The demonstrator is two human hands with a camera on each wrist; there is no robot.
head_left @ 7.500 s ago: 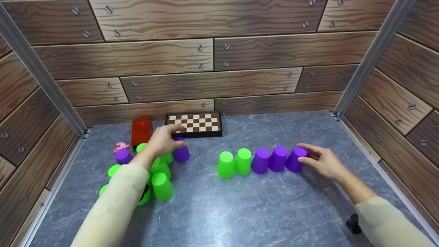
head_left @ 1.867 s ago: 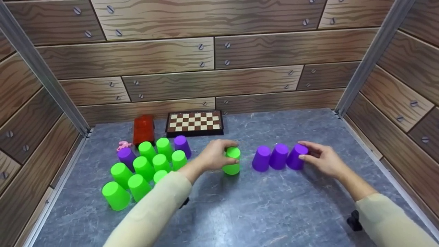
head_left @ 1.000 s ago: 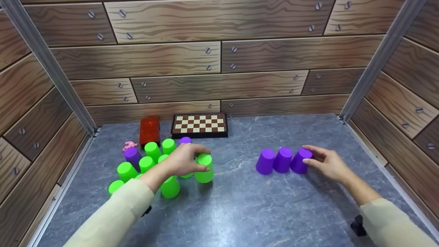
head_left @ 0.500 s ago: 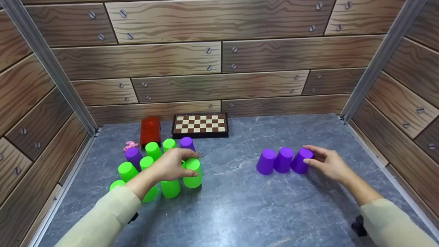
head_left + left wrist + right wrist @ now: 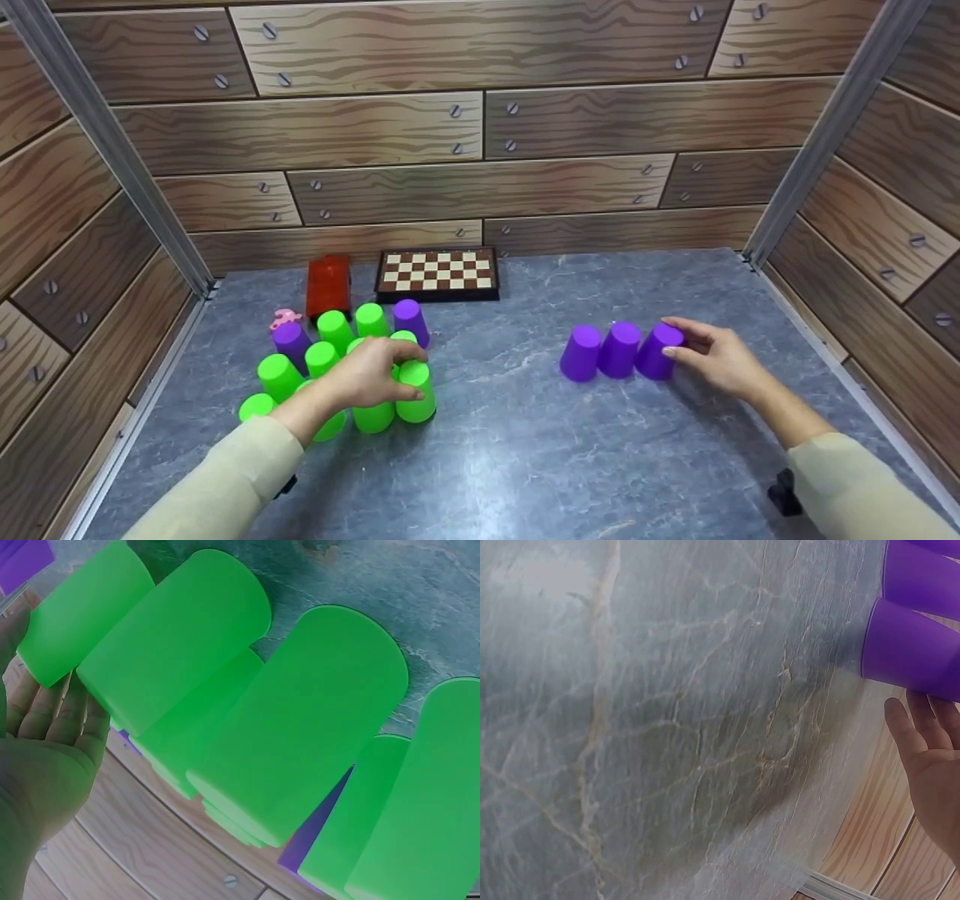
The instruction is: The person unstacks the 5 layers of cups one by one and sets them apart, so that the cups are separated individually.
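Upside-down green and purple cups stand on the grey marbled table. My left hand (image 5: 373, 373) holds a green cup (image 5: 415, 401) at the front right corner of the left cluster, thumb in front and fingers behind. In the left wrist view, the fingers of the left hand (image 5: 52, 772) lie along that cup (image 5: 86, 615), beside other green cups (image 5: 300, 720). At the right, three purple cups stand in a row. My right hand (image 5: 716, 360) holds the rightmost purple cup (image 5: 657, 358) between thumb and fingers; in the right wrist view the fingers touch that cup (image 5: 911, 649).
Behind the cluster lie a red box (image 5: 328, 285), a pink toy piece (image 5: 285, 320) and a chessboard (image 5: 437, 274). A purple cup (image 5: 291, 345) and another purple cup (image 5: 411, 322) stand at the cluster's back. Wood-patterned walls (image 5: 480, 124) enclose the table (image 5: 510, 450).
My left hand has carried a green cup from beside the purple row leftward to the cluster, lowering it toward the front right. Earlier, another green cup left that row too. My right hand stays put.
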